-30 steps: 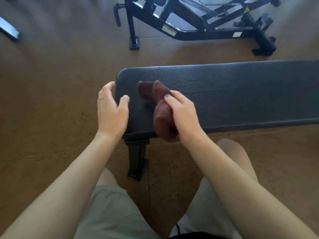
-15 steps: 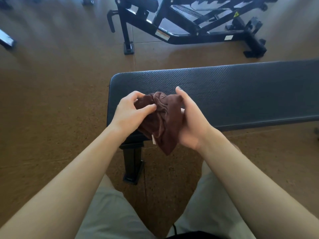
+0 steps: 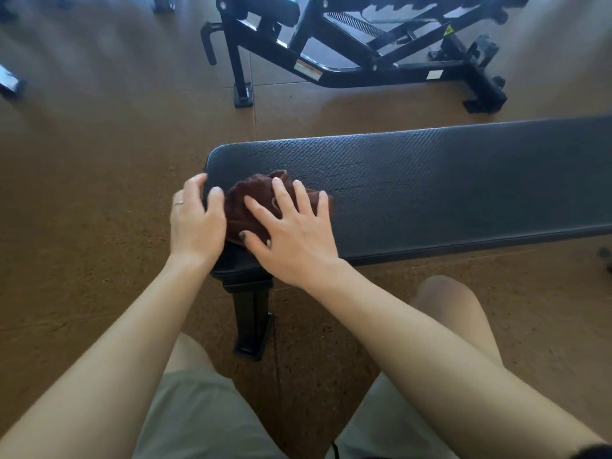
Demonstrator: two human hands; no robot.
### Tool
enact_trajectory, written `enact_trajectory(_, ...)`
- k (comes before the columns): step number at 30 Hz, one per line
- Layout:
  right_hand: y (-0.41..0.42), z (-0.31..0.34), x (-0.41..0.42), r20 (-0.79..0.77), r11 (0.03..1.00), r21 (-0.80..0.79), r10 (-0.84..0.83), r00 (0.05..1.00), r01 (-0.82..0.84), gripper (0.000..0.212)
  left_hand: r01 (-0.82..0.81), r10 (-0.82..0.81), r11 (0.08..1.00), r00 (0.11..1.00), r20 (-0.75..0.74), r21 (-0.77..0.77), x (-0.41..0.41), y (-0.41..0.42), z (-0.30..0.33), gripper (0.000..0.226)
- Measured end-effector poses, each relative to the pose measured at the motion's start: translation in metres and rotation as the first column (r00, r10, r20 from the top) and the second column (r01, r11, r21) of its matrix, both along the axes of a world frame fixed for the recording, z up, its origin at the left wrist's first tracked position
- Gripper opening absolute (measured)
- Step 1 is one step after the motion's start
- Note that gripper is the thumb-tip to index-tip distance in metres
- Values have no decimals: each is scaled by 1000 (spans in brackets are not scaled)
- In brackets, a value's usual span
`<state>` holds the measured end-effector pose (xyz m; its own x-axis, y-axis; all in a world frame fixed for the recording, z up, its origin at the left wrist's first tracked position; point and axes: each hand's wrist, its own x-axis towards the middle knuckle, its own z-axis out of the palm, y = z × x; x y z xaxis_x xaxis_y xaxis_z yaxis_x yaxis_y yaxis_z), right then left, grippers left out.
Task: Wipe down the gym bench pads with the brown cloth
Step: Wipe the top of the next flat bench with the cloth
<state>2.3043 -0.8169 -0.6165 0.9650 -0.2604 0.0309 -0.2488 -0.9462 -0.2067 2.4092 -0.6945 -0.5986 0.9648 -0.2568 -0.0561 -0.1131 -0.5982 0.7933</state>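
A long black textured bench pad [image 3: 430,180] runs from the middle of the view to the right edge. The bunched brown cloth [image 3: 251,188] lies on its left end. My right hand [image 3: 298,236] rests flat on top of the cloth with fingers spread, pressing it onto the pad. My left hand [image 3: 195,223] sits at the pad's left end just beside the cloth, fingers loosely curled and apart, holding nothing; it looks slightly blurred. Part of the cloth is hidden under my right palm.
The bench's black leg [image 3: 251,313] stands on the brown floor just in front of my knees [image 3: 447,303]. A black adjustable bench frame [image 3: 347,61] stands behind the pad. Another piece of equipment [image 3: 10,81] pokes in at the far left edge.
Both hands held the cloth bunched in the air above the pad's front edge. Now the cloth lies on the pad under my flat right hand, and my left hand has let go.
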Motion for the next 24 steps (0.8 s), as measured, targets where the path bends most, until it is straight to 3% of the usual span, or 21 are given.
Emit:
enact_trajectory(3, 1, -2, 21, -6, 995, -72, 72, 997, -73, 62, -139, 121, 985, 978, -168, -102, -10, 0, -10, 50)
enact_trajectory(8, -6, 3, 69, -52, 959, -135, 245, 968, -250, 58, -338, 305, 915, 937, -171, -221, -18, -9, -15, 52)
enact_trajectory(13, -21, -9, 82, 66, 976, -85, 207, 976, -201, 48, -347, 343, 934, 937, -63, -85, -20, -15, -22, 55)
enact_trajectory(16, -80, -15, 71, 158, 996, -38, 87, 984, -82, 50, -312, 312, 950, 950, -32, -18, -22, -16, -23, 54)
enact_trajectory(19, -174, -12, 21, 159, 984, -27, -169, 973, 176, 52, -292, 293, 955, 956, -21, 46, -22, -18, -22, 53)
enact_trajectory(22, -250, -6, -52, 139, 884, -42, -457, 879, 466, 56, -286, 288, 956, 958, -19, 73, -22, -19, -22, 53)
enact_trajectory(24, -253, -6, -74, 126, 808, -47, -578, 806, 587, 55, -284, 286, 956, 958, -19, 74, -22, -18, -23, 53)
